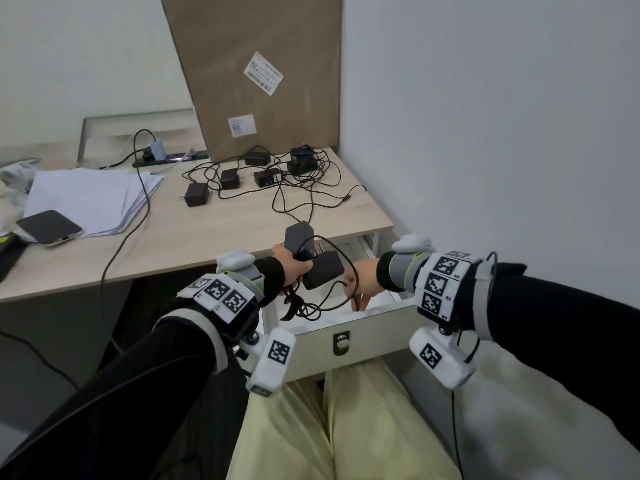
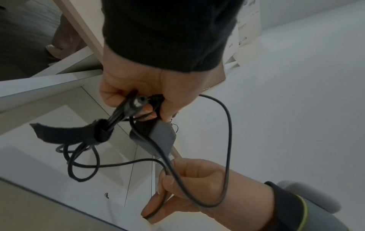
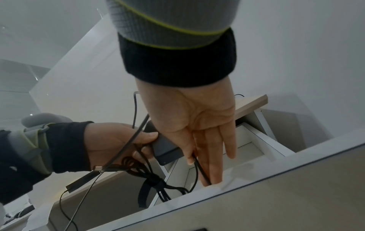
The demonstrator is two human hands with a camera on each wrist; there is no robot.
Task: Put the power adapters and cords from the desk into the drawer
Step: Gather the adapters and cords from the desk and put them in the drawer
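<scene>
Below the table edge the drawer stands open, right under my hands. My left hand clenches two power adapters over it, their cord hanging toward the drawer. My right hand, just right, pinches the cord's loop, other fingers straight, pointing down.

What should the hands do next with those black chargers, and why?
Probably lower them into the open drawer. The left hand grips two power adapters just above it, and the right hand already guides their cord inside.

Adapters above open drawer, desk behind.
</scene>
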